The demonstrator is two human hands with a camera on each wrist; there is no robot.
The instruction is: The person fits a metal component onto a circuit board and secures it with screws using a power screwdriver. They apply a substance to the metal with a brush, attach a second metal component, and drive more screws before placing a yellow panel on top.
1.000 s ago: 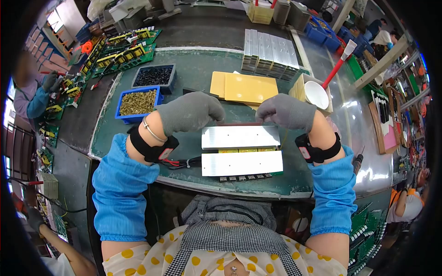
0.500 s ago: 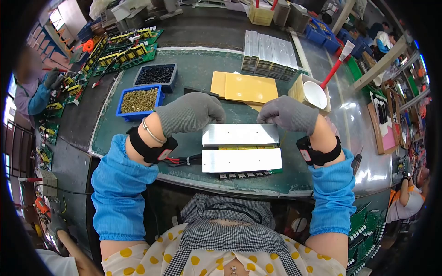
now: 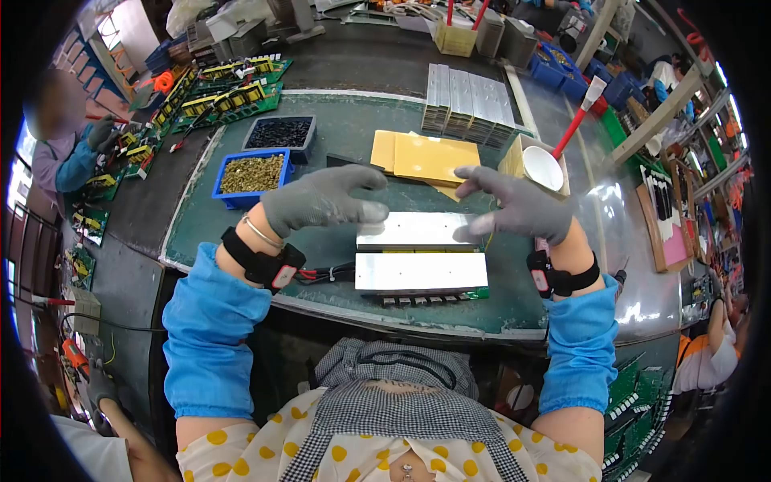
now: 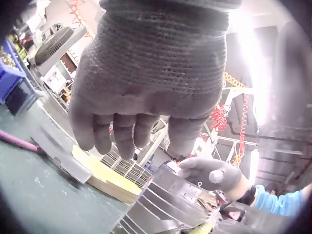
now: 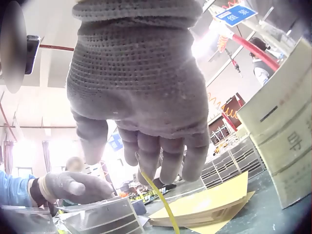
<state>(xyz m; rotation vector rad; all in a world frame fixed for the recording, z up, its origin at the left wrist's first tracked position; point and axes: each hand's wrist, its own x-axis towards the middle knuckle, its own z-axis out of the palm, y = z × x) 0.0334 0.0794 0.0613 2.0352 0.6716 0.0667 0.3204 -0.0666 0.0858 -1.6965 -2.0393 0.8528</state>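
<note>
Two bright aluminium plates lie side by side on a green circuit board (image 3: 478, 294) at the near edge of the green mat: the far plate (image 3: 418, 231) and the near plate (image 3: 422, 271). Yellow parts (image 3: 418, 251) show between them. My gloved left hand (image 3: 321, 197) hovers with fingers spread, its thumb over the far plate's left end. My gloved right hand (image 3: 514, 205) is spread too, thumb at the plate's right end. A thin yellow strand (image 5: 158, 195) hangs from its fingers. In the left wrist view the plate (image 4: 165, 204) lies below my left hand's fingers (image 4: 124, 131).
A blue bin of brass parts (image 3: 251, 174) and a dark bin of black parts (image 3: 281, 132) stand far left. Yellow sheets (image 3: 430, 157), a row of aluminium plates (image 3: 470, 100) and a white bowl (image 3: 542, 167) lie behind. Red and black wires (image 3: 325, 275) run left from the board.
Both hands were curled over the far plate's back edge; now they have lifted and spread their fingers, with only the thumbs near its ends.
</note>
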